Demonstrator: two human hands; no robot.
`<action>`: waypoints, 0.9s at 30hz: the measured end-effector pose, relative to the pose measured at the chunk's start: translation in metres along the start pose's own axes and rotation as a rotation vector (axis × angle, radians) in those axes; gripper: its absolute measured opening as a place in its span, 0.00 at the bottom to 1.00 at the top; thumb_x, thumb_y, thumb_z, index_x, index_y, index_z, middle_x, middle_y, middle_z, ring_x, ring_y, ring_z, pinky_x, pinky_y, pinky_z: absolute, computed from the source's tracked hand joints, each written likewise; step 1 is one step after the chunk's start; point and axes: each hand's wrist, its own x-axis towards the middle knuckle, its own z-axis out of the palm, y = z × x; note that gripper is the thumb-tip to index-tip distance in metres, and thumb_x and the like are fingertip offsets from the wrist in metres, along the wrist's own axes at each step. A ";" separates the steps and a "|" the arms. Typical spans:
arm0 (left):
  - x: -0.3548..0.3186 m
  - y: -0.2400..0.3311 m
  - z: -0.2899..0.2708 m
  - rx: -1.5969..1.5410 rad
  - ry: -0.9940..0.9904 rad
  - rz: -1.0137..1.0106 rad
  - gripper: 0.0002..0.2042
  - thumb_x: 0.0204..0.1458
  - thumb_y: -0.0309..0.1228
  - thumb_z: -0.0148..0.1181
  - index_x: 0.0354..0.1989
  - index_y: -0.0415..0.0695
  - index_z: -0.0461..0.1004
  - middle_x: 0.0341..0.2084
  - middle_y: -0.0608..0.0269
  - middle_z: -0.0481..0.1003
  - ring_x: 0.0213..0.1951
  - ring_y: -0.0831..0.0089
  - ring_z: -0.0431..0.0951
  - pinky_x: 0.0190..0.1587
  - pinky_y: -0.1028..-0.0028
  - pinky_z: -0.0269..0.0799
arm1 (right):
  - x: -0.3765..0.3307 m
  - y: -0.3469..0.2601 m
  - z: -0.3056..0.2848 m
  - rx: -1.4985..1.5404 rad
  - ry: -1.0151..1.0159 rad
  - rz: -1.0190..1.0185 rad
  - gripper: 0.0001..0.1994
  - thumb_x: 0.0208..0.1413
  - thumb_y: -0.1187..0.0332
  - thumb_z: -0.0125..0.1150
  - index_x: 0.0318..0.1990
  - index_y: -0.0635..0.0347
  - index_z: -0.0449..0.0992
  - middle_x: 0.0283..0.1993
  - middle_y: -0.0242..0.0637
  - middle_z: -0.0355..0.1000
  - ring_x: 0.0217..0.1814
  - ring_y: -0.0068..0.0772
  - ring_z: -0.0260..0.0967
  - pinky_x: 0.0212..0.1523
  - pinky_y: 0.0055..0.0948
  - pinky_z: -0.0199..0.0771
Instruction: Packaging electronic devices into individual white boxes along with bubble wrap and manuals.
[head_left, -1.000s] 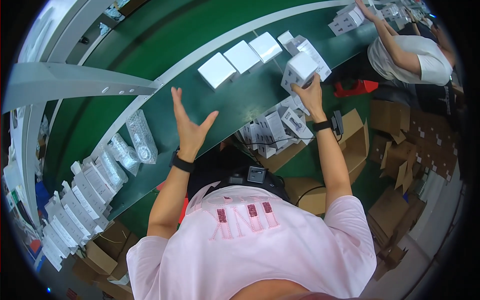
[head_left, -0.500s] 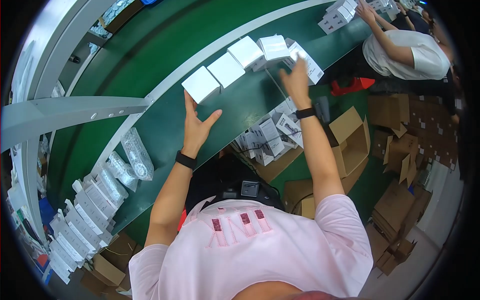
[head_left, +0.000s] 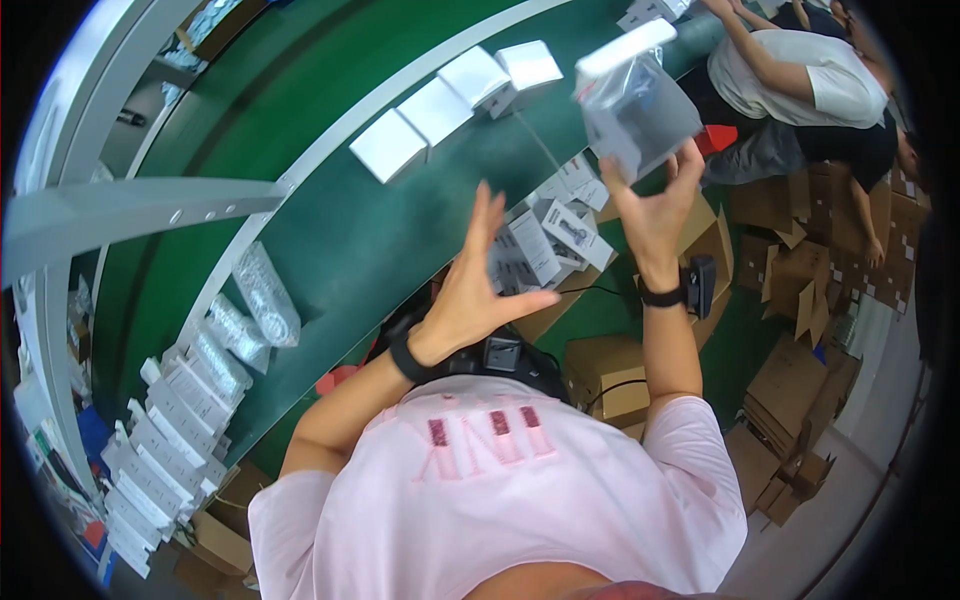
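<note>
**Clear bag with a white box on top held up above a green conveyor belt**

The right hand [head_left: 655, 205] is raised, its fingers closed around the lower edge of a clear plastic bag [head_left: 635, 110] in which a dark item can be made out. A flat white box [head_left: 625, 48] is seen lying against the top of the bag; whether it is gripped too cannot be told. A black band with a small dark device [head_left: 700, 285] is worn on the right wrist.

The left hand [head_left: 475, 290] is held open and empty, fingers spread, palm turned toward the bag and well apart from it. A black wristband is worn on it.

Beneath the hands, a loose pile of small white printed cartons [head_left: 545, 235] is seen at the near edge of the green conveyor belt [head_left: 330, 240]. Farther along the belt, three white boxes [head_left: 455, 95] are lined up in a row. To the left, bagged items and white trays [head_left: 180, 400] are stacked in rows. Brown cardboard boxes [head_left: 790, 290] are scattered on the floor at the right, and another person in a white shirt [head_left: 800, 70] is seated at the belt beyond
</note>
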 end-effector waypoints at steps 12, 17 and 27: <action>-0.002 0.046 -0.042 0.018 0.395 0.417 0.48 0.34 0.35 0.76 0.63 0.36 0.51 0.54 0.51 0.63 0.55 0.59 0.68 0.60 0.64 0.60 | -0.056 -0.121 0.046 0.219 -0.287 -0.090 0.41 0.35 0.67 0.75 0.59 0.66 0.60 0.55 0.49 0.62 0.56 0.46 0.63 0.54 0.39 0.66; -0.045 0.032 -0.093 -0.163 0.328 0.250 0.44 0.38 0.29 0.72 0.64 0.37 0.51 0.56 0.55 0.62 0.59 0.65 0.63 0.63 0.65 0.56 | -0.023 -0.156 0.024 0.270 -0.378 -0.310 0.30 0.48 0.58 0.70 0.54 0.70 0.70 0.52 0.51 0.70 0.52 0.48 0.69 0.52 0.38 0.69; -0.143 0.008 -0.134 -0.011 0.340 0.072 0.47 0.36 0.29 0.63 0.68 0.36 0.47 0.60 0.51 0.60 0.62 0.63 0.61 0.65 0.69 0.51 | -0.036 -0.223 0.124 0.162 -1.027 -0.865 0.09 0.42 0.74 0.64 0.32 0.65 0.73 0.32 0.46 0.72 0.34 0.51 0.70 0.34 0.43 0.70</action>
